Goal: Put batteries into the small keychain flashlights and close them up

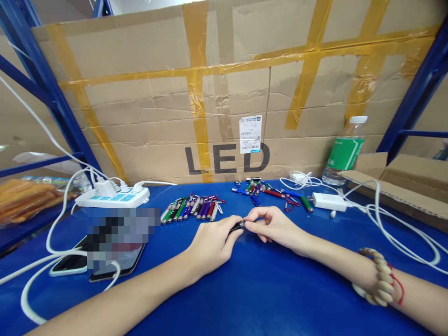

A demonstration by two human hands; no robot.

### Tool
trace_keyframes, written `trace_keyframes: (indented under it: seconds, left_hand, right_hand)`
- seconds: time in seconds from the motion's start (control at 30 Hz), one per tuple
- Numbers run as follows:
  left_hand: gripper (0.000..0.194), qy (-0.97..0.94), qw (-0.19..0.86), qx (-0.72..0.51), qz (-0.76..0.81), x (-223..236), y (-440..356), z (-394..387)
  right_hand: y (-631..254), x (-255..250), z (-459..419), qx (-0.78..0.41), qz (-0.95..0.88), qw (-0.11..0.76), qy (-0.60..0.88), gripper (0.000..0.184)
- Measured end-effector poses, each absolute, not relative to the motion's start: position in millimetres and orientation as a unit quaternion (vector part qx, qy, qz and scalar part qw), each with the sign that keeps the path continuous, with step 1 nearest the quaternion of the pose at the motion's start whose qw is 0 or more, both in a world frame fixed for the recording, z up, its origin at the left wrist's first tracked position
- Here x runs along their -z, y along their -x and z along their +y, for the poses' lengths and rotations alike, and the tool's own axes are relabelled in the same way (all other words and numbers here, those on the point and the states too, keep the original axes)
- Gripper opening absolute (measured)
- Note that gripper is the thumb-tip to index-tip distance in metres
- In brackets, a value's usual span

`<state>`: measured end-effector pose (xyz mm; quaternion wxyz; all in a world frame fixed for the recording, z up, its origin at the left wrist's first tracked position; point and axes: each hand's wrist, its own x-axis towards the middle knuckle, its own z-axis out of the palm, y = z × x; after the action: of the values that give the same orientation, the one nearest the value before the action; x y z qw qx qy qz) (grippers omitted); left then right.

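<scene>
My left hand [213,240] is closed around a small black keychain flashlight [236,227], held just above the blue tabletop. Thumb and fingertips of my right hand [271,226] pinch together at its silver end; whether a tiny part sits between them is too small to see. Behind my left hand, a row of keychain flashlights [191,208] in silver, green, blue, purple and red lies side by side with their clips. A looser pile of similar flashlights [257,187] lies beyond my right hand, with a green one [307,204] at its right edge.
On the left are a white power strip [115,198] with plugs and cables and two phones [70,259], partly blurred. On the right are a white adapter [329,201], looping cables, a water bottle [345,154] and an open carton [413,186]. A large taped cardboard sheet [147,116] stands behind.
</scene>
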<state>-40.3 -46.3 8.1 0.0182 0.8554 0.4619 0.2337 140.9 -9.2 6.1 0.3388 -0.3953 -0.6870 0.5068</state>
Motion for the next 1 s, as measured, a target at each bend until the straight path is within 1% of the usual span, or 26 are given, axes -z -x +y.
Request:
trace_keyframes:
  seconds: [0.4, 1.0]
  left_hand:
    - [0.021, -0.855, 0.025, -0.242, 0.458, -6.8, 41.0, -42.9]
    - [0.016, -0.846, 0.077, -0.227, 0.475, -8.5, 39.8, -43.1]
  right_hand:
    - [-141.7, -5.1, -8.1, -0.527, -0.677, 0.347, 0.38, 0.037]
    - [-140.7, -3.3, -5.3, -0.49, -0.696, 0.371, 0.371, 0.035]
